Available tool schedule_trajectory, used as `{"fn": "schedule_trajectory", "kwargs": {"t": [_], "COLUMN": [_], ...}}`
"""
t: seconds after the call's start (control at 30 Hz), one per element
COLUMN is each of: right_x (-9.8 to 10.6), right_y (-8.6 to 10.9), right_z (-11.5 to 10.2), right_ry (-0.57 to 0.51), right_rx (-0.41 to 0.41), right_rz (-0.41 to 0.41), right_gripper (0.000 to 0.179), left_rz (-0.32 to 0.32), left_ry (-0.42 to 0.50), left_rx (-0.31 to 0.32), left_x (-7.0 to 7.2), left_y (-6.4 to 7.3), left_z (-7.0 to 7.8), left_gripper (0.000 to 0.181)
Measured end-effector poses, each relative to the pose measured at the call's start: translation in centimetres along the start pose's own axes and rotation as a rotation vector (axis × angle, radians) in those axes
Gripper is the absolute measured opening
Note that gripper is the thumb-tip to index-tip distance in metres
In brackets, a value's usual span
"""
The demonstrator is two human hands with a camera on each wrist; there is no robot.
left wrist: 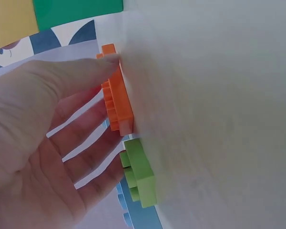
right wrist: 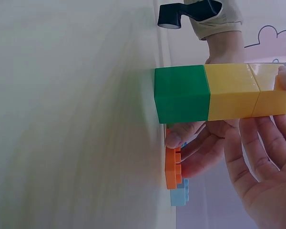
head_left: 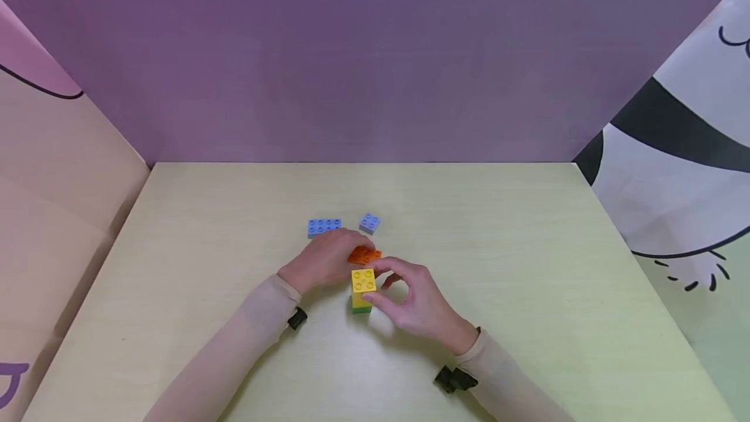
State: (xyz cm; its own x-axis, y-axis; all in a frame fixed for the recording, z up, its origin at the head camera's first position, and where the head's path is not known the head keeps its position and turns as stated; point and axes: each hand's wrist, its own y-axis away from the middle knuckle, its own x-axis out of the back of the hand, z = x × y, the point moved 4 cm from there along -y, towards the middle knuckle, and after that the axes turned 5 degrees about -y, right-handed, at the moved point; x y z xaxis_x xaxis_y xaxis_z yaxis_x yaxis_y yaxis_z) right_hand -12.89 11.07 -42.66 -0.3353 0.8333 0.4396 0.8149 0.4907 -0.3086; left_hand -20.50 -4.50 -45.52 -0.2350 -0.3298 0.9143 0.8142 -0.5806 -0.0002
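Note:
A small tower stands upright on the table, with a dark green brick (right wrist: pixel 182 94) at the bottom and two yellow bricks (head_left: pixel 363 280) stacked above. My right hand (head_left: pixel 418 305) holds its topmost yellow brick between thumb and fingers. Just beyond the tower, my left hand (head_left: pixel 328 256) pinches a flat orange brick (left wrist: pixel 117 93), thumb on one side and fingers on the other. The orange brick lies at table level, studs up. A light green brick (left wrist: pixel 142 171) sits by the left fingertips in the left wrist view; in the head view that hand hides it.
Behind the left hand lies a long blue brick (head_left: pixel 324 227), partly covered by it. A smaller blue brick (head_left: pixel 370 223) sits to its right. The pale wooden table (head_left: pixel 498 226) meets a purple wall (head_left: pixel 363 57) at the back, with printed panels on both sides.

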Motion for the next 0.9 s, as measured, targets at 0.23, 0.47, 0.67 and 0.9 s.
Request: {"fn": "schedule_trajectory", "kwargs": {"t": [0.23, 0.47, 0.67, 0.9], "right_x": [-0.3, -0.4, -0.4, -0.2], "right_y": [-0.3, -0.5, -0.6, -0.6], "right_z": [0.1, 0.2, 0.3, 0.4], "right_ry": [0.007, 0.001, 0.003, 0.017], "right_rx": [0.008, -0.002, -0.008, -0.012], "right_rz": [-0.006, -0.013, -0.016, -0.007], "right_gripper": [0.034, 0.034, 0.034, 0.036], "left_rz": [0.002, 0.014, 0.054, 0.093], "left_ry": [0.003, 0.028, 0.038, 0.026], "left_rx": [-0.003, 0.006, 0.058, 0.059], "left_x": [0.0, 0.1, 0.7, 1.5], "left_y": [-0.1, 0.3, 0.8, 1.4], "left_z": [-0.3, -0.6, -1.3, -1.3], "left_gripper": [0.029, 0.030, 0.035, 0.033]}}
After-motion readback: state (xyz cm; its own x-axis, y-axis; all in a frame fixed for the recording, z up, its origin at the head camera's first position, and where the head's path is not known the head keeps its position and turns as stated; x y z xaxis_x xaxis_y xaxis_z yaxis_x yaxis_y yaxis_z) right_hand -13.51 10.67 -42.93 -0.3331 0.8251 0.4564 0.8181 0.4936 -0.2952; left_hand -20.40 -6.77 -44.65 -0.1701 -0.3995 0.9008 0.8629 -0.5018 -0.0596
